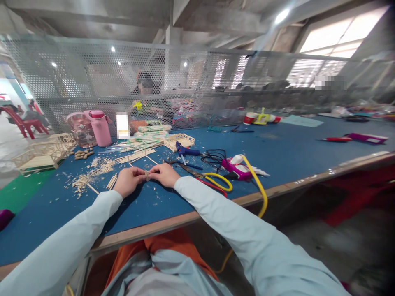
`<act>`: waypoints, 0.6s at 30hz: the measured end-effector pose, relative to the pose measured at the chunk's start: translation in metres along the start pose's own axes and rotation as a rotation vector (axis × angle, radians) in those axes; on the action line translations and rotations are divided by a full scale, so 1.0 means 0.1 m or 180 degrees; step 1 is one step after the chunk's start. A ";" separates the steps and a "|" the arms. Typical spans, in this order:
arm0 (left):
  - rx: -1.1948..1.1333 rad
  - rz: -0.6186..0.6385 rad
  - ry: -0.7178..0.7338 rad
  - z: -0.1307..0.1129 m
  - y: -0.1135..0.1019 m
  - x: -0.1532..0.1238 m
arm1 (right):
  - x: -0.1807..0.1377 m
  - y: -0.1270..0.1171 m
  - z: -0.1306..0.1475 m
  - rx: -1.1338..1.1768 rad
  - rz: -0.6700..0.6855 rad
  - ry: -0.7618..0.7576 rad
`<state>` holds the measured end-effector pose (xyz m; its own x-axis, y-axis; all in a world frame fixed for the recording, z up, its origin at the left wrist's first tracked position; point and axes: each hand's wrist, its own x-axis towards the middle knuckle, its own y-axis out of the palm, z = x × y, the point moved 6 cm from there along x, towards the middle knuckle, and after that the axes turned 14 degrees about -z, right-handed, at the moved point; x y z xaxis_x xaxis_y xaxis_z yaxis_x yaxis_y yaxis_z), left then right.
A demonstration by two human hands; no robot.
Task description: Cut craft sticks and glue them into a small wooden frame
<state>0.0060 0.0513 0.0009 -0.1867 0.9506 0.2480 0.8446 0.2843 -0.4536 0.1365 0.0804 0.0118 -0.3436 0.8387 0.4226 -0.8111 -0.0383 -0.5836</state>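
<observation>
My left hand point(128, 181) and my right hand point(164, 174) meet just above the blue table. Their fingertips pinch a small pale wooden piece point(147, 175) from both sides; its exact shape is mostly covered by the fingers. Left of my left hand lie short cut sticks point(112, 181) and a heap of wood chips point(82, 181). Beyond the hands rest long thin wooden sticks point(135, 156). Close to my right wrist are scissors point(219, 181) with yellow and red handles, and a blue glue gun point(188, 151).
Stick-built models point(46, 154) stand at the left, beside peanuts point(82, 154) and a pink bottle point(100, 129). A magenta-and-white device point(237, 168) with a yellow cable sits at the right near the table edge. A perforated metal screen point(197, 74) runs behind, with a person beyond it.
</observation>
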 end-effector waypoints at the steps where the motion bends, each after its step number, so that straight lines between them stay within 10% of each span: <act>1: -0.0085 0.0057 -0.0047 0.01 0.01 0.00 | 0.00 0.01 -0.01 -0.0002 0.0036 0.0004; 8: -0.0095 0.0084 -0.0128 0.07 -0.13 0.10 | 0.00 -0.06 -0.07 -0.0331 -0.0245 -0.0006; 18: 0.1824 0.0162 0.1747 -0.17 -0.04 0.04 | -0.05 -0.02 0.10 -0.1638 0.0270 -0.0696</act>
<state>0.0099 0.0516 0.0181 0.2449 0.8093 0.5339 0.4280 0.4039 -0.8085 0.1348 0.0708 0.0177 -0.5320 0.7101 0.4612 -0.4599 0.2151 -0.8616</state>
